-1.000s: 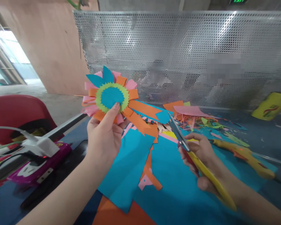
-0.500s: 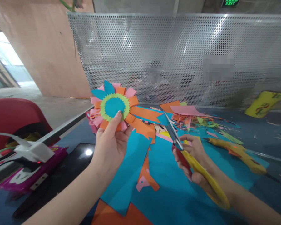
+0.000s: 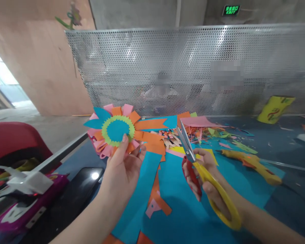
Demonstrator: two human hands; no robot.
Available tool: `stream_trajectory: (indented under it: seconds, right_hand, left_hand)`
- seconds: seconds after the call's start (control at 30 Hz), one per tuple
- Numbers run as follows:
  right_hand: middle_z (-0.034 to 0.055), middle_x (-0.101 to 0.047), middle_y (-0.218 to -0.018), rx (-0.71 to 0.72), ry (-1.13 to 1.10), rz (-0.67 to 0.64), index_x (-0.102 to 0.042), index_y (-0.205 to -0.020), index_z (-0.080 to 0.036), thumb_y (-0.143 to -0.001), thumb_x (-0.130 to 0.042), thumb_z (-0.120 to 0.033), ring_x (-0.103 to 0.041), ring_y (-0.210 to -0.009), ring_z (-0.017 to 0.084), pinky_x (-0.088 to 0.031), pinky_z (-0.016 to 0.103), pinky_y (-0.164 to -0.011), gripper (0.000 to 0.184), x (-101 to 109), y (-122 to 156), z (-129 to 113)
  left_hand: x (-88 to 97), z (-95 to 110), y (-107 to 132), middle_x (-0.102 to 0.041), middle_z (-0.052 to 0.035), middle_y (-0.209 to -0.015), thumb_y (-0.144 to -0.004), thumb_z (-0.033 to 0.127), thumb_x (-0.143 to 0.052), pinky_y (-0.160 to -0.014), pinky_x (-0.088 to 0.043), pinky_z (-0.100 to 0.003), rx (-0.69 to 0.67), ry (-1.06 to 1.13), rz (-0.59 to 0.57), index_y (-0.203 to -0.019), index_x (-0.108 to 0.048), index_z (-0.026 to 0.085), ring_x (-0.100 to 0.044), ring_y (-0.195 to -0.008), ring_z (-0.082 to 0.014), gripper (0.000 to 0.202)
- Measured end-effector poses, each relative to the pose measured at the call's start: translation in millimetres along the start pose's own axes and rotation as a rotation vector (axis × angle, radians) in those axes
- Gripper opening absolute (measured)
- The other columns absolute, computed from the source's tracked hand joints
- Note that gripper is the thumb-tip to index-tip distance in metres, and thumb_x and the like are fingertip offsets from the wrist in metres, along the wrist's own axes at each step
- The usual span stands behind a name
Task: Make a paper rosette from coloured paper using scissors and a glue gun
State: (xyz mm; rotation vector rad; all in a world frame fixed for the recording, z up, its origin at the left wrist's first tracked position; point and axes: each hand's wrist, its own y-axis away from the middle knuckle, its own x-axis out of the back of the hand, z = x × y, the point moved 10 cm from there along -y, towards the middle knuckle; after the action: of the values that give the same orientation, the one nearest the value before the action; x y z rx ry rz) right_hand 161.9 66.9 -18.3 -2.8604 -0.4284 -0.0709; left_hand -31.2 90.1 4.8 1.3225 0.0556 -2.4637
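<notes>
My left hand (image 3: 127,169) pinches a paper rosette (image 3: 117,130), thumb on its front near the lower edge of the blue centre. Around that centre runs a jagged green ring, then pink and orange loops, with two blue pointed leaves at upper left. Orange and blue paper tails (image 3: 152,124) stretch out to the right, notched at an orange end. In my right hand (image 3: 205,173) is a pair of scissors (image 3: 190,156) with one yellow and one red handle, its blades slightly apart and pointing up beside the blue tail's end. Whether blade and tail touch, I cannot tell.
Blue paper sheets (image 3: 193,206) cover the table, with paper scraps (image 3: 200,132) heaped behind. A yellow glue gun (image 3: 251,164) lies at right, a yellow packet (image 3: 276,110) behind it. A phone (image 3: 83,183) and purple power strip (image 3: 40,210) are at left. A perforated metal screen (image 3: 147,57) stands behind.
The rosette has tilted, its tails now nearer level. The scissors' blades have parted a little more and moved slightly left. The whole view has shifted a bit.
</notes>
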Motion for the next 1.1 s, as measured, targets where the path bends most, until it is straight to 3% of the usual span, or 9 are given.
stream_trajectory:
  seconds: [0.1,0.3,0.6,0.8,1.1]
  right_hand:
    - [0.0002,-0.044,-0.088,0.067,-0.078,-0.061,-0.026,-0.113,-0.033,-0.075,-0.051,-0.058,-0.044,-0.058,0.01,-0.041,0.021,-0.042,0.052,-10.2,1.1,-0.9]
    - [-0.0009,-0.042,-0.087,0.158,-0.156,0.024,-0.016,-0.116,-0.037,-0.072,-0.051,-0.062,-0.041,-0.055,0.009,-0.037,0.018,-0.039,0.062,-7.2,-0.9,-0.6]
    - [-0.0013,-0.039,-0.089,0.088,-0.04,0.023,-0.018,-0.118,-0.04,-0.077,-0.053,-0.054,-0.041,-0.069,0.011,-0.044,0.024,-0.061,0.056,-10.1,5.4,-1.5]
    - [0.0004,-0.04,-0.091,0.133,-0.02,0.017,-0.013,-0.121,-0.036,-0.08,-0.049,-0.052,-0.041,-0.06,0.01,-0.039,0.02,-0.045,0.057,-10.9,4.7,0.9]
    - [-0.0004,-0.039,-0.086,0.162,-0.008,0.074,-0.018,-0.117,-0.034,-0.076,-0.051,-0.056,-0.04,-0.057,0.009,-0.036,0.017,-0.038,0.058,-7.8,2.2,-3.0]
  left_hand:
    - [-1.1,-2.9,3.2,-0.061,0.0005,-0.074,-0.08,0.011,-0.054,-0.069,-0.053,-0.025,-0.013,0.039,0.012,-0.077,-0.06,0.018,-0.059,-0.068,-0.0098,0.01]
    - [1.0,-5.8,3.7,-0.06,0.0029,-0.068,-0.081,0.011,-0.053,-0.073,-0.052,-0.022,-0.033,0.003,0.021,-0.073,-0.061,0.019,-0.058,-0.066,-0.0072,0.014]
    - [-0.9,-10.8,6.9,-0.061,0.0031,-0.07,-0.082,0.011,-0.052,-0.075,-0.051,-0.021,-0.018,-0.016,0.021,-0.071,-0.061,0.018,-0.059,-0.067,-0.0064,0.016]
    - [1.7,-17.0,10.3,-0.063,0.0018,-0.075,-0.08,0.011,-0.054,-0.073,-0.052,-0.021,0.003,-0.05,0.035,-0.075,-0.062,0.019,-0.06,-0.067,-0.0075,0.012]
    - [1.0,-16.8,11.5,-0.062,0.0025,-0.073,-0.08,0.01,-0.055,-0.074,-0.052,-0.022,0.008,-0.043,0.065,-0.073,-0.062,0.018,-0.059,-0.065,-0.0072,0.012]
